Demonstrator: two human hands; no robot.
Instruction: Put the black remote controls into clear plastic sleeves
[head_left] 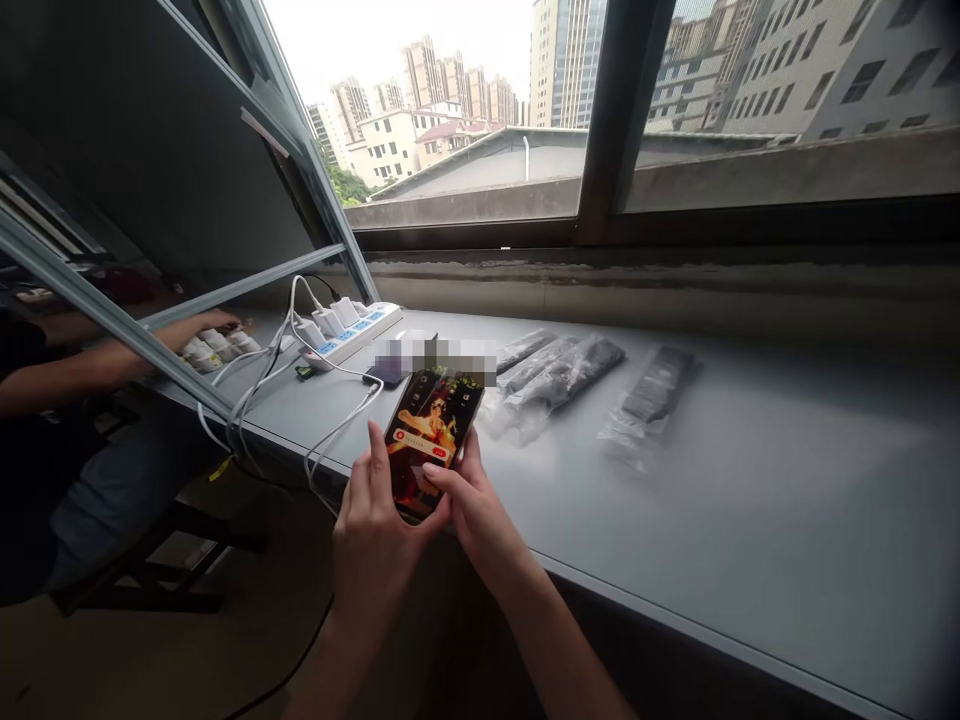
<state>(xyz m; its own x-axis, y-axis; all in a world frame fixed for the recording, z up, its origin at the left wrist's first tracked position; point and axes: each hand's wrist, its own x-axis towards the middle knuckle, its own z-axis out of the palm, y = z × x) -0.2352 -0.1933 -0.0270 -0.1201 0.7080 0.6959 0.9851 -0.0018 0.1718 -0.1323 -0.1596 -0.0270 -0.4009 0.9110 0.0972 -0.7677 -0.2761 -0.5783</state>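
1. Slim dark rectangular smartphone [433,420]: centre of the frame.
2. Left grip [373,510] and right grip [480,505] both clasp its lower half.
3. Between them, its long axis leans upper right, right thumb [444,475] over the glass.

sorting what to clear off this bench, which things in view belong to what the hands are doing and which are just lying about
In use:
- smartphone, screen lit, held by the left hand and right hand

Seemingly not involved:
- white power strip with white adapters plugged in
- plastic-wrapped dark packages on the tabletop
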